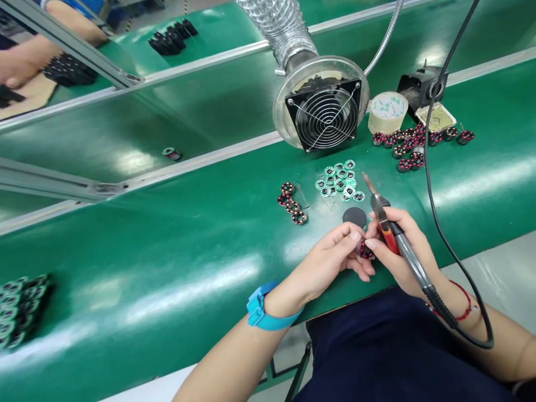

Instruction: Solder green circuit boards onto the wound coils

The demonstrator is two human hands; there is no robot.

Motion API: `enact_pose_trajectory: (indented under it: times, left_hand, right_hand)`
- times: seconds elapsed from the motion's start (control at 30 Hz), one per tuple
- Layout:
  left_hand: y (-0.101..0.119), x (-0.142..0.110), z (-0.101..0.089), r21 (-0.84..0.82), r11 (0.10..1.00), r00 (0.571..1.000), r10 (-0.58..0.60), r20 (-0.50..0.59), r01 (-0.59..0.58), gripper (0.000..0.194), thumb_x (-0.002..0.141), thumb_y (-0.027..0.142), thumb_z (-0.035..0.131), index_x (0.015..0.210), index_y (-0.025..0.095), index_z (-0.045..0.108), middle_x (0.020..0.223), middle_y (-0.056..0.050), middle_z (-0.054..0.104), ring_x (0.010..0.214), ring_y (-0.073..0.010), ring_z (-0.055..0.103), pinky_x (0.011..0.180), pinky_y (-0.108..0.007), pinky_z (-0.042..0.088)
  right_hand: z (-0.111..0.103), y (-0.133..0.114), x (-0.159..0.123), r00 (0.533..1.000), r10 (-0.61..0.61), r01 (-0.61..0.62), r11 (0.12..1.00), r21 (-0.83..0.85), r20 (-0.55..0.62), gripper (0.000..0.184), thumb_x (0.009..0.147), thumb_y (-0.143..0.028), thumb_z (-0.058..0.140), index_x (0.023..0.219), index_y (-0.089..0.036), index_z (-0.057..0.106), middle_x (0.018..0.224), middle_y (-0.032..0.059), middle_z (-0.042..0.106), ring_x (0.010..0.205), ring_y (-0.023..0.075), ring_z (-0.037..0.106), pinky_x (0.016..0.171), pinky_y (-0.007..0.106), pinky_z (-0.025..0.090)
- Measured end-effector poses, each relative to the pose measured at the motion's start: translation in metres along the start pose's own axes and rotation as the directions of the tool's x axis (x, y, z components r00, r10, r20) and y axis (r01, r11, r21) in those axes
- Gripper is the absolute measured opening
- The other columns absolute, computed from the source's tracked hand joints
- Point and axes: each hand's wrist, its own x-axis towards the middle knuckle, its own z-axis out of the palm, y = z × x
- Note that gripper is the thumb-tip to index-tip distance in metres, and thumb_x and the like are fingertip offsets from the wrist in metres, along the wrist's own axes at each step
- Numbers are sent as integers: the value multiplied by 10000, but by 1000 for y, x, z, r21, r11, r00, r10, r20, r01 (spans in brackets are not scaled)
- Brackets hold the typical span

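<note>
My left hand (pixel 341 251), wearing a blue wrist strap (pixel 268 309), is closed around a small wound coil core (pixel 365 250) with red and black windings. My right hand (pixel 404 251) has a soldering iron (pixel 410 257) lying across it, its tip pointing up and away from me. A red-handled hand tool (pixel 388 234), apparently cutters, is in the same hand. The right thumb and index finger meet at the coil core, where fingers partly hide it. Just beyond my hands lies a dark round pad (pixel 354 217). Farther out is a cluster of small green circuit boards (pixel 338 177).
Several coil cores (pixel 292 204) lie left of the boards; more (pixel 404 146) sit back right beside a tape roll (pixel 387 111) and a soldering iron stand (pixel 422 86). A fume extractor fan (pixel 329 120) overhangs the green bench. The iron's cord (pixel 433 195) loops at right. Another person's arm (pixel 37 53) is top left.
</note>
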Motion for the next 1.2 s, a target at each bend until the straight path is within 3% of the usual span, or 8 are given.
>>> enact_pose_trajectory:
  times: [0.2,0.33,0.47,0.6,0.7,0.83,1.07,1.2]
  left_hand:
    - [-5,0,0,316,925,975,223,1,-212,274,825,213,671,1054,193,521,1022,-30,577,899,-123,583,774,-253,516]
    - [-7,-2,-2,538,816,967,256,-6,-213,98,869,194,577,950,180,524,856,3,539,779,-103,528,712,-247,468]
    - [0,-3,1,389,916,991,124,-41,-99,150,850,235,584,945,177,482,798,22,511,626,-72,522,551,-207,436]
    - [2,-2,4,267,959,992,116,-56,-97,275,820,249,632,1017,180,453,880,7,522,641,-74,570,551,-211,480]
    - [-2,-1,5,291,949,986,150,-71,-123,279,819,212,632,1024,184,445,899,5,516,689,-75,557,573,-203,496]
    - [-5,-1,5,361,921,981,181,-65,-145,239,824,186,616,997,192,452,886,7,524,705,-81,532,578,-198,490]
    - [6,-4,3,428,901,990,115,-79,-71,99,858,241,549,917,162,535,685,38,503,594,-79,485,557,-212,419]
    - [12,-5,3,469,880,991,113,-73,-66,131,888,248,497,853,150,577,646,44,454,559,-68,406,524,-211,328]
  right_hand:
    - [3,1,1,999,-41,40,996,-78,-13,315,835,-190,622,1123,-277,527,869,-22,621,729,117,614,686,270,549]
    - [-3,0,4,999,-32,33,997,-72,6,289,828,-198,626,1096,-268,539,842,-26,619,732,121,603,703,279,532]
    - [-18,-4,11,984,34,-27,999,45,-177,270,844,-255,639,1092,-264,535,807,-37,586,657,102,546,622,249,494]
    - [-24,-6,8,992,82,-81,997,14,-97,341,819,-264,680,1123,-273,526,871,-18,622,745,124,598,675,266,521]
    - [-18,-4,1,994,103,-102,994,-35,40,380,819,-266,682,1153,-283,503,931,-9,630,830,133,622,758,283,533]
    - [-10,-2,-2,991,84,-73,993,-94,108,308,856,-235,622,1135,-283,501,869,-28,605,754,114,596,710,264,517]
    - [-19,-7,7,988,96,-93,995,36,-121,246,842,-258,642,1067,-266,542,798,-39,593,652,97,543,601,235,471]
    - [-35,-5,5,992,46,-58,993,-103,-117,270,838,-266,653,1086,-267,547,836,-20,636,729,131,612,709,284,527]
